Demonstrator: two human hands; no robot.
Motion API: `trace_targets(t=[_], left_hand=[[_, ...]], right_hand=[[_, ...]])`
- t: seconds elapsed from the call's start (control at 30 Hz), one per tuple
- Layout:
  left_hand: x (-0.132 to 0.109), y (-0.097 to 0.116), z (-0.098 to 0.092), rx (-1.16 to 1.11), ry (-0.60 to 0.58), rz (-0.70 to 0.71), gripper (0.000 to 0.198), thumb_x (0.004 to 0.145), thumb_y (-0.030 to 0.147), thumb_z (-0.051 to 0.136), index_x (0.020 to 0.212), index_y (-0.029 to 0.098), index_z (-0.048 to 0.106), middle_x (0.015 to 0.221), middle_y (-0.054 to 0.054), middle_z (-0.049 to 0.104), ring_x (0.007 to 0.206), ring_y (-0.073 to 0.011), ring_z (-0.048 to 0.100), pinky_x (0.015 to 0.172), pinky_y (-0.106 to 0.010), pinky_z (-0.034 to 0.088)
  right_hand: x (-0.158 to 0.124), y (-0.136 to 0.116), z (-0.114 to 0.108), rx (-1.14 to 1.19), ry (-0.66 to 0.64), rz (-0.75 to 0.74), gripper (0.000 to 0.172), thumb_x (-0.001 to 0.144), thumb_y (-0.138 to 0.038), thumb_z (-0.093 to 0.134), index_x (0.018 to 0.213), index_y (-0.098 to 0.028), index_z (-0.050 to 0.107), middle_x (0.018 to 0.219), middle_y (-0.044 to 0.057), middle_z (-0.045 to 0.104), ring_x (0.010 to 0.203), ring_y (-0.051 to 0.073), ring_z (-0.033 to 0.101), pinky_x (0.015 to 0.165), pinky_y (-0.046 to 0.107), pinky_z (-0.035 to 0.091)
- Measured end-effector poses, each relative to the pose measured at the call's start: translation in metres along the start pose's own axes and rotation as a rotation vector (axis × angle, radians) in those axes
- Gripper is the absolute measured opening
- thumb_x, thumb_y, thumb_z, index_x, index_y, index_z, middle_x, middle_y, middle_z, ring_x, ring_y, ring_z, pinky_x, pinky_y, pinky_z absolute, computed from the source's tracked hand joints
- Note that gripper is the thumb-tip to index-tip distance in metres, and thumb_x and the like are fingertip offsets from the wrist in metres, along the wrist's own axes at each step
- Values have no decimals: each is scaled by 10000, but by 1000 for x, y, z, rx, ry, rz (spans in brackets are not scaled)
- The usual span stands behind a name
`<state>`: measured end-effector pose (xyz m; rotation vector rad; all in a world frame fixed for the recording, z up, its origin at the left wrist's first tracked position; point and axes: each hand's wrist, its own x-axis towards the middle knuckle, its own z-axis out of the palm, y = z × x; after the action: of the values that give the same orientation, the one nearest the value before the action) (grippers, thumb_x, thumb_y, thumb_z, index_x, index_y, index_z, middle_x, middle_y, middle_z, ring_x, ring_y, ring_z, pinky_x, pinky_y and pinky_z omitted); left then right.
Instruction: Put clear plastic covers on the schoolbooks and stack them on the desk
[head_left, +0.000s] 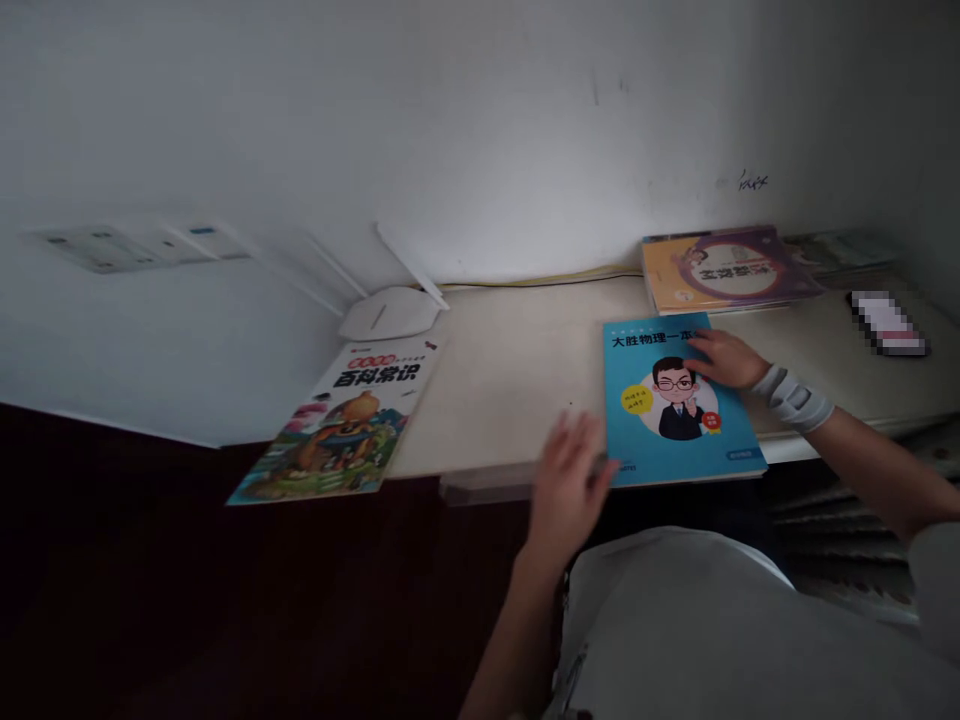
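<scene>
A blue book with a cartoon man on its cover lies flat on the pale desk in front of me. My right hand, wrist wrapped in a grey band, rests on the book's upper right part with its fingers laid flat. My left hand hovers at the desk's front edge, just left of the book's lower left corner; it is blurred, with its fingers stretched out and nothing in it.
A white illustrated book overhangs the desk's left front edge. A white router with antennas sits behind it by the wall. A stack of books lies at the back right, and a small blurred object further right.
</scene>
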<state>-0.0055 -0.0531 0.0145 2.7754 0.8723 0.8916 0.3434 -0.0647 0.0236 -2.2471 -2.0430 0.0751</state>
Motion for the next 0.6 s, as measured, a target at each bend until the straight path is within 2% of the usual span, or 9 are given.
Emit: trace_targets(t=[0.03, 0.1, 0.2, 0.33, 0.5, 0.6], left_hand=[[11, 17, 8, -16, -162, 158, 472, 915, 405, 542, 1338, 203, 488, 1394, -123, 543, 1382, -300, 392, 1099, -482, 385], [31, 47, 24, -22, -385, 336, 553, 853, 496, 607, 1285, 157, 544, 1396, -144, 540, 1362, -321, 418, 1081, -458, 412], [54, 70, 36, 15, -562, 390, 593, 794, 459, 697, 1245, 95, 574, 1364, -177, 562, 1278, -320, 519, 1029, -407, 466], [61, 66, 33, 30, -627, 378, 436, 801, 343, 718, 1150, 97, 631, 1306, -174, 608, 1216, -286, 581, 983, -353, 503], [50, 45, 17, -43, -660, 311, 382, 826, 347, 689, 1135, 125, 649, 1317, -163, 602, 1201, -276, 595, 963, -363, 523], [46, 39, 12, -73, -687, 252, 334, 848, 322, 663, 1139, 157, 649, 1344, -136, 587, 1186, -263, 607, 941, -359, 539]], right_hand=[[3, 5, -4, -2, -3, 44, 454, 935, -419, 463, 1254, -124, 592, 1325, 190, 569, 1208, 310, 546, 989, 411, 439], [7, 12, -11, -11, -41, 115, 422, 948, -378, 448, 1227, -97, 594, 1270, 191, 607, 1171, 290, 574, 974, 375, 444], [5, 12, -16, -37, -115, 143, 350, 942, -329, 467, 1172, -115, 620, 1227, 160, 641, 1132, 264, 601, 950, 337, 447], [1, -1, -17, -69, -167, 146, 298, 914, -288, 509, 1077, -93, 664, 1172, 165, 664, 1087, 267, 627, 922, 318, 455], [4, -25, -17, -104, -205, 133, 305, 919, -268, 479, 1012, -68, 689, 1124, 203, 673, 1063, 290, 639, 908, 335, 459], [5, -33, -18, -117, -213, 121, 317, 925, -277, 465, 1017, -71, 688, 1131, 202, 671, 1060, 290, 639, 897, 338, 459]])
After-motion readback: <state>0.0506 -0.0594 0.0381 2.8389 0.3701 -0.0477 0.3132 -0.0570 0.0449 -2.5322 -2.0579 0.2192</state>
